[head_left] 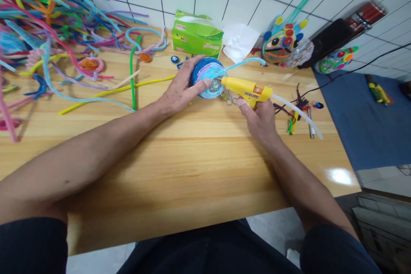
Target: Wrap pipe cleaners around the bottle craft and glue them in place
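Note:
My left hand [183, 85] is wrapped round a bottle-like form [205, 67] coiled with blue, lilac and light blue pipe cleaners, its round end turned toward me. A loose light blue pipe cleaner [248, 62] sticks out from it to the right. In my right hand [260, 117] is a yellow hot glue gun [247, 87], its nozzle close against the coiled end. Whether the nozzle touches cannot be made out. A long clear glue stick [298, 113] trails from the gun's back. Just below the nozzle lie small scissors [230, 99].
Many coloured pipe cleaners [64, 30] heap at the left. A green tissue pack [197, 36], white tissue [240, 43], decorated animal-like bottle [282, 43] and red-black flask [362, 17] stand along the tiled wall. A black cable [353, 68] crosses at right; pliers [377, 90] lie beyond the table.

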Tool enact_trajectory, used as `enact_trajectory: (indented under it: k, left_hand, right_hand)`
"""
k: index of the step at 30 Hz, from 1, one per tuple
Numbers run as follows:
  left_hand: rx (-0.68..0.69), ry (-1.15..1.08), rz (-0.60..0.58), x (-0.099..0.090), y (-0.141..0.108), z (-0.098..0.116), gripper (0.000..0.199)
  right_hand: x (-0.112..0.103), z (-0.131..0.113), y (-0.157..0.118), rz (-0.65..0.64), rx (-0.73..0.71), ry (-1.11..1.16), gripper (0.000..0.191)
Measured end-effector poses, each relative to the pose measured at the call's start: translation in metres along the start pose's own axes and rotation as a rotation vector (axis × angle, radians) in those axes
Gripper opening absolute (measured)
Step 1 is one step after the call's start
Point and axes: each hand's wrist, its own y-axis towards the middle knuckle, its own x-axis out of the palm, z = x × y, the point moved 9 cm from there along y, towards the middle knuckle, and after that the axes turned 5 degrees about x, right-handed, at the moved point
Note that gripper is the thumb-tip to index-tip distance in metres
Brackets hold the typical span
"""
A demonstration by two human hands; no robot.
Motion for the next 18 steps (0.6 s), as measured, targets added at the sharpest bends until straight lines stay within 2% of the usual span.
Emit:
enact_trajectory:
  k: [8, 15, 18]
  left_hand:
    - [-0.037, 0.02, -0.004, 0.0009, -0.0005, 0.0016, 0.101]
    - [0.019, -0.03, 0.025, -0.0012, 0.0002, 0.0001, 0.094]
    - [-0.026, -0.007, 0.011, -0.0003, 0.0, 0.0002, 0.097]
  right_hand:
    - [-0.0016, -0.0044, -0.0009, 0.008, -0.034, -0.003, 0.032]
    - [-0.0001, -0.0018, 0.0004, 0.006, 0.018, 0.028, 0.036]
    - [-0.0068, -0.0006, 0.0029, 0.008, 0.047, 0.037, 0.036]
